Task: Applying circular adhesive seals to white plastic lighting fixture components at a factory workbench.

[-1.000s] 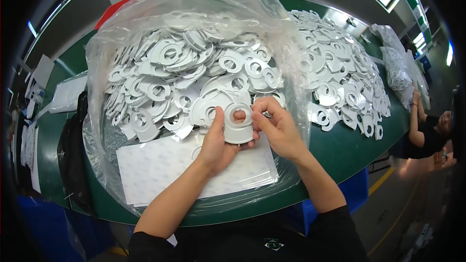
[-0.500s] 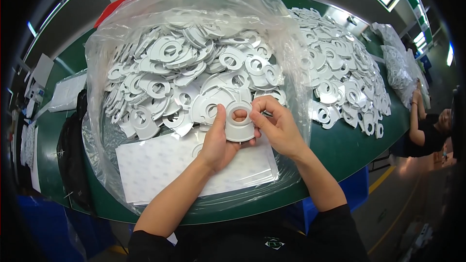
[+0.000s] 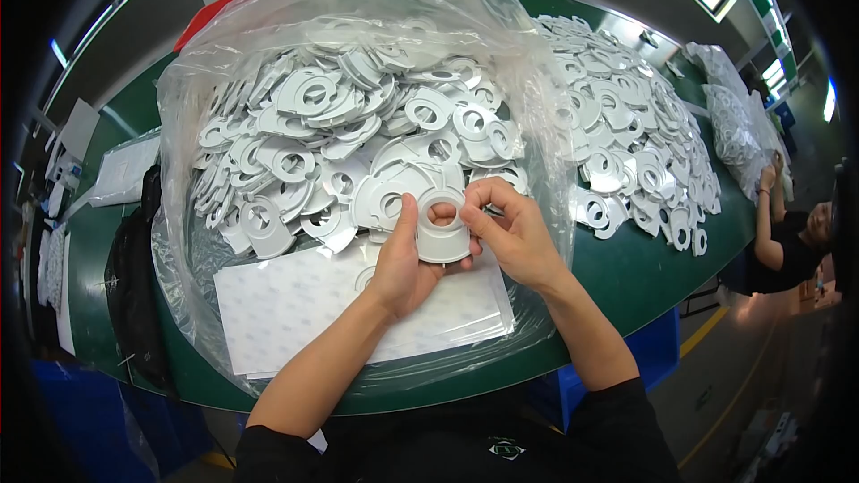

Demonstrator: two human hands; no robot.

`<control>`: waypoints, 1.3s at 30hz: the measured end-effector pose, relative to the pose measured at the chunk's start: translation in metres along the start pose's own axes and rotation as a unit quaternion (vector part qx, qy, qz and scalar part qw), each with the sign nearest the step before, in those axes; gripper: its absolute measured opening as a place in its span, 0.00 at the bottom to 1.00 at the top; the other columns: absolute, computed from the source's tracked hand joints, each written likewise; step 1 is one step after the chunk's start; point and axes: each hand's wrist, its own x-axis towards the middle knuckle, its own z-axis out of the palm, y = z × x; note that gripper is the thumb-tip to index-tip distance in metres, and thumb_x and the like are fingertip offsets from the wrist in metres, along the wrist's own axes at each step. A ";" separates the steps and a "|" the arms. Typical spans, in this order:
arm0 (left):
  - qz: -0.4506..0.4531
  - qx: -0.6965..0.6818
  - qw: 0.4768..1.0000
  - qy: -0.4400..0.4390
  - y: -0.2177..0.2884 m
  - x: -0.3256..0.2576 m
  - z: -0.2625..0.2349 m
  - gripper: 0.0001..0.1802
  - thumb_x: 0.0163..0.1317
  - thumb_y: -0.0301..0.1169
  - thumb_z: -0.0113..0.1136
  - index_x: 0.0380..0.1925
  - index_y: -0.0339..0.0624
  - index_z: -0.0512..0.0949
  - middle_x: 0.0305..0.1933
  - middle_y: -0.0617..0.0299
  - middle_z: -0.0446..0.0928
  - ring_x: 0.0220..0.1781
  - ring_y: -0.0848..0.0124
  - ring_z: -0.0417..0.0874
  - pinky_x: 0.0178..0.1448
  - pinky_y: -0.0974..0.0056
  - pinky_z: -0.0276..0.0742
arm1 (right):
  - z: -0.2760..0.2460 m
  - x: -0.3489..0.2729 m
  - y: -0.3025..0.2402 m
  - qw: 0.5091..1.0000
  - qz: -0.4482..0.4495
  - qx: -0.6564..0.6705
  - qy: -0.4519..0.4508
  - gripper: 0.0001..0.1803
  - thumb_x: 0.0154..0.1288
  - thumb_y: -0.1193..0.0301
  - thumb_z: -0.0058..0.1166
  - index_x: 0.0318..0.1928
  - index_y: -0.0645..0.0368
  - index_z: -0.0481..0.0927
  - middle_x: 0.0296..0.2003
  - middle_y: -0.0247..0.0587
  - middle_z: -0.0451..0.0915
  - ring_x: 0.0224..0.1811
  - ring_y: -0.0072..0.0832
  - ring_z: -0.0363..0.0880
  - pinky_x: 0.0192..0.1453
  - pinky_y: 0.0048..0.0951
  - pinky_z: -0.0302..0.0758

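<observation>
On the green bench, a clear plastic bag holds a heap of white ring-shaped parts. At the bag's near edge, the left hand and right hand pinch one white ring part, fingers closed on its rim. Right of the bag lies a loose pile of parts.

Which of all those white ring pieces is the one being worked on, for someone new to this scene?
Start at the green table, then the big clear bag heaped with white ring pieces. At the bag's near edge, above the white sheets, both hands meet on one ring. It alone is lifted off the heap, left hand and right hand pinching it.
</observation>
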 end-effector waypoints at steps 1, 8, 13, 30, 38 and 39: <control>0.000 0.001 1.000 -0.001 0.000 0.000 0.000 0.35 0.70 0.60 0.20 0.48 0.44 0.69 0.44 0.59 0.74 0.42 0.66 0.77 0.44 0.63 0.73 | 0.000 0.000 -0.001 1.000 0.005 -0.003 0.000 0.06 0.66 0.75 0.52 0.35 0.68 0.74 0.40 0.35 0.67 0.25 0.18 0.73 0.24 0.17 0.77; 0.003 0.003 1.000 0.005 0.001 -0.001 0.002 0.35 0.69 0.61 0.20 0.47 0.44 0.69 0.43 0.59 0.74 0.40 0.67 0.77 0.43 0.63 0.73 | 0.002 -0.001 -0.002 1.000 0.003 -0.009 0.004 0.07 0.66 0.75 0.52 0.35 0.68 0.74 0.40 0.36 0.67 0.25 0.18 0.74 0.24 0.18 0.78; 0.010 0.019 1.000 0.013 -0.001 -0.001 0.002 0.31 0.70 0.59 0.28 0.46 0.43 0.69 0.40 0.59 0.75 0.39 0.69 0.78 0.42 0.64 0.73 | 0.002 -0.001 -0.001 1.000 0.020 -0.006 -0.002 0.05 0.67 0.75 0.52 0.37 0.65 0.73 0.43 0.36 0.69 0.27 0.18 0.73 0.27 0.17 0.75; 0.025 0.053 0.997 0.047 0.001 -0.003 0.009 0.08 0.65 0.30 0.46 0.43 0.41 0.66 0.39 0.57 0.73 0.37 0.67 0.77 0.37 0.62 0.75 | 0.002 0.000 0.005 0.982 -0.090 -0.162 0.032 0.05 0.61 0.76 0.56 0.34 0.64 0.75 0.37 0.38 0.71 0.28 0.21 0.75 0.26 0.18 0.73; 0.030 0.063 0.997 0.045 0.000 -0.005 0.009 0.08 0.66 0.31 0.46 0.43 0.42 0.67 0.39 0.58 0.73 0.38 0.70 0.76 0.38 0.63 0.74 | 0.003 0.000 0.000 0.906 -0.228 -0.341 0.108 0.06 0.57 0.74 0.59 0.34 0.63 0.79 0.30 0.38 0.77 0.32 0.23 0.76 0.30 0.22 0.74; 0.030 0.056 0.997 0.052 0.000 -0.004 0.009 0.09 0.66 0.31 0.47 0.43 0.42 0.66 0.38 0.57 0.73 0.37 0.68 0.76 0.38 0.63 0.73 | 0.003 0.000 0.002 0.945 -0.173 -0.259 0.103 0.07 0.59 0.76 0.58 0.38 0.65 0.79 0.30 0.38 0.77 0.28 0.21 0.76 0.29 0.21 0.73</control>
